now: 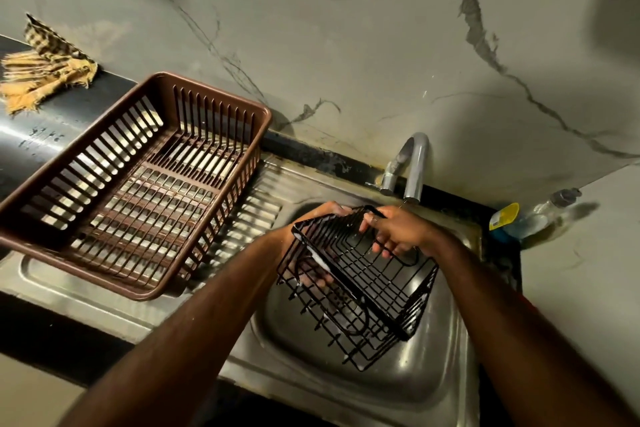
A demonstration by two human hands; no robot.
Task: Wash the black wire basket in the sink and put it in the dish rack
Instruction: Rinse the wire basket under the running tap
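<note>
Your table carries a steel sink whose drainboard bears the brown dish rack, with a checked cloth far left and a bottle right.

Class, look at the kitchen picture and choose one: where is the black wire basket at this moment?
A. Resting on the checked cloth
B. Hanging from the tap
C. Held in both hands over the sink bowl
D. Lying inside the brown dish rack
C: the left hand and right hand both grip the black wire basket above the sink, while the brown dish rack holds nothing.
</note>
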